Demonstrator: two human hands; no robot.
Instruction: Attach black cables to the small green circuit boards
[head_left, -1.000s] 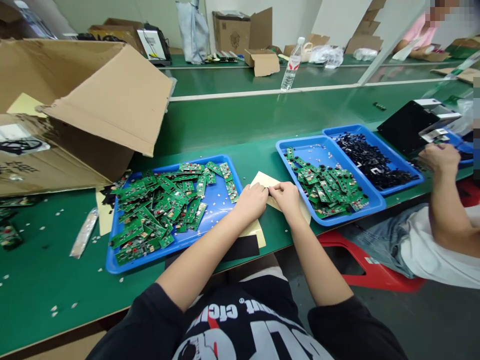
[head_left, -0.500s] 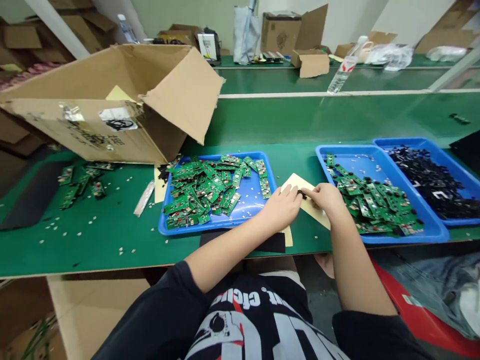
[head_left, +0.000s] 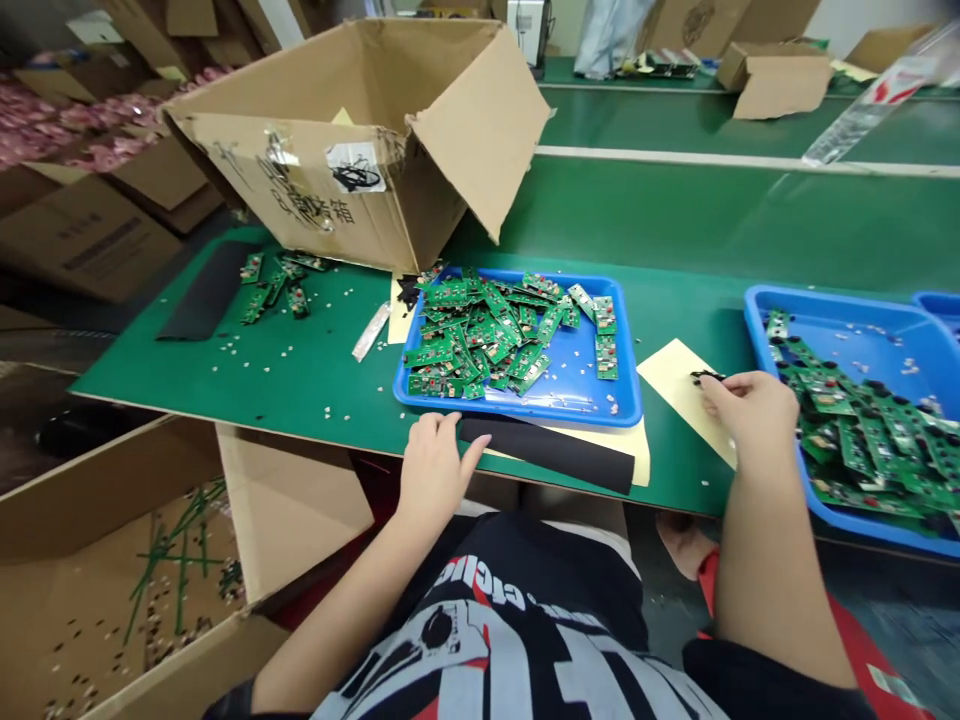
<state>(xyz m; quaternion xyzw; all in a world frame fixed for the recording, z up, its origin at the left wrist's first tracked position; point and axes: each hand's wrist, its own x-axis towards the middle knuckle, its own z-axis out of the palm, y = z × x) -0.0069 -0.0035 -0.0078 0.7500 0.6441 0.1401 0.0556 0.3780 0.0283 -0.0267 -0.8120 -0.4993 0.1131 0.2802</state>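
My left hand (head_left: pixel 435 465) is at the left end of a black foam-like strip (head_left: pixel 551 455) along the table's front edge. Its fingers and thumb are apart, with the thumb tip over the strip. Over on the right, my right hand (head_left: pixel 754 412) pinches a small black piece (head_left: pixel 706 377) above a pale yellow sheet (head_left: pixel 679 385). The piece's exact kind is too small to make out. Between the hands lies a blue tray (head_left: pixel 577 405) with many green circuit boards (head_left: pixel 499 335).
Another blue tray (head_left: pixel 765 300) with circuit boards stands to the right. A large open cardboard box (head_left: pixel 300 190) sits behind on the left. Loose boards (head_left: pixel 274 290), a clear packet (head_left: pixel 371 332) and a black sheet (head_left: pixel 206 290) lie left. A floor-level box (head_left: pixel 247 510) holds green scraps.
My left hand has left the yellow sheet and moved left to the black strip. My right hand has stayed over the sheet, pinching a small black piece. The view has turned left.
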